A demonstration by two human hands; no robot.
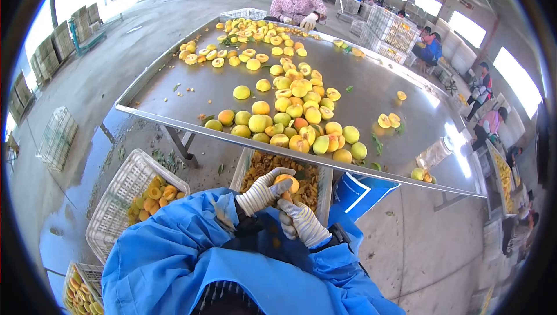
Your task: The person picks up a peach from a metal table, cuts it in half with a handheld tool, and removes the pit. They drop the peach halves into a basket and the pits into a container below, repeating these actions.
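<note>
My left hand (pixel 262 193), in a striped work glove, is closed around a yellow peach (pixel 289 184) in front of my body. Just below it, my right hand (pixel 303 221), also gloved, has its fingers curled in against the fruit. A small brownish-orange piece shows between the two hands; what the right hand grips is mostly hidden. Beneath both hands sits a crate (pixel 325 194) with brown peach scraps (pixel 266 167) in it. Beyond them, a heap of whole and halved yellow peaches (pixel 297 103) lies on a metal table (pixel 191 97).
A white crate of peaches (pixel 129 167) stands at left, with another crate (pixel 87 274) below it. A blue bin (pixel 362 190) stands under the table edge. A clear jar (pixel 435 152) lies at the right. Across the table, a co-worker (pixel 296 4) sits with gloved hands at the surface.
</note>
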